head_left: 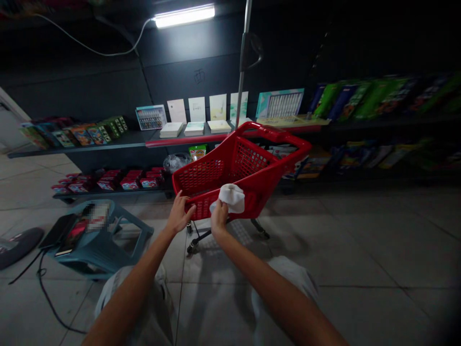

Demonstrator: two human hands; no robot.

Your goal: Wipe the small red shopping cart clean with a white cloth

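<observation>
A red plastic shopping cart (266, 192) on black casters stands in front of me, its handle toward the back right. My left hand (179, 215) grips the basket's near left corner, with the thumb apart from the fingers. Bunched in my right hand (219, 220) is a white cloth (232, 198), which lies against the outside of the cart's near side wall. The fingertips under the cloth are partly hidden. Through the perforated sides, the part of the basket that shows holds nothing I can make out.
A blue-grey plastic stool (108, 235) at left carries a dark device with a cable (43, 283) trailing to the floor. Behind the cart, a shelf (126, 139) bears books (218, 108) and boxed goods. A metal pole (242, 81) rises behind the cart. Green packages (370, 98) fill the right shelf.
</observation>
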